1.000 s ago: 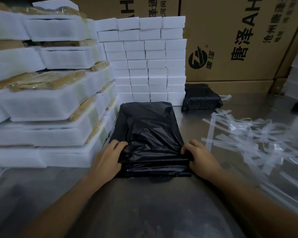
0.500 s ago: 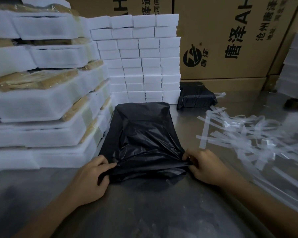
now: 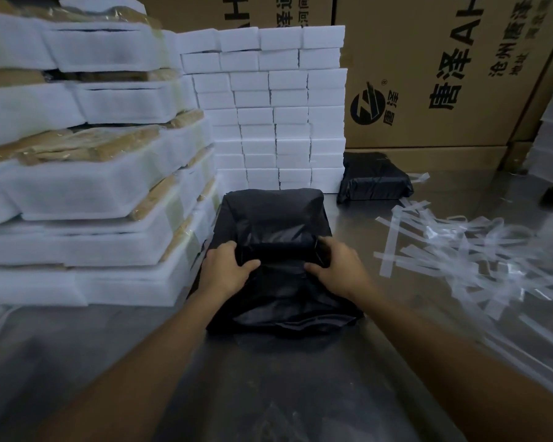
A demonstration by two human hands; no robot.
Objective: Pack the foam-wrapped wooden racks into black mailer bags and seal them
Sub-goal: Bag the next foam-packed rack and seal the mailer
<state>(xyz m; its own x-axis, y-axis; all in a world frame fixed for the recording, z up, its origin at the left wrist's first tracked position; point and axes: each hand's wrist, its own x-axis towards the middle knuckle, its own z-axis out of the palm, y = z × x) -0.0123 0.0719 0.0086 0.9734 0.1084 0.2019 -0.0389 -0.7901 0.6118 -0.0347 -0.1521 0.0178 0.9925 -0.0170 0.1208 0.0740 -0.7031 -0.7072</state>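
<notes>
The black mailer bag (image 3: 275, 250), filled and bulky, lies on the steel table (image 3: 300, 393) beside the stacked foam-wrapped racks (image 3: 87, 186); the left hand (image 3: 225, 271) and right hand (image 3: 339, 266) both curl onto its folded flap, thumbs pressing inward; both forearms reach straight forward.

left hand (image 3: 225, 272): bare, no glove, no ring in sight, short nails as far as the dim light shows
right hand (image 3: 340, 269): bare too, no glove, no ring showing
left forearm (image 3: 141, 365): uncovered right down to the frame edge, no sleeve, no watch
right forearm (image 3: 454, 355): uncovered likewise, no cuff, no band on the wrist
</notes>
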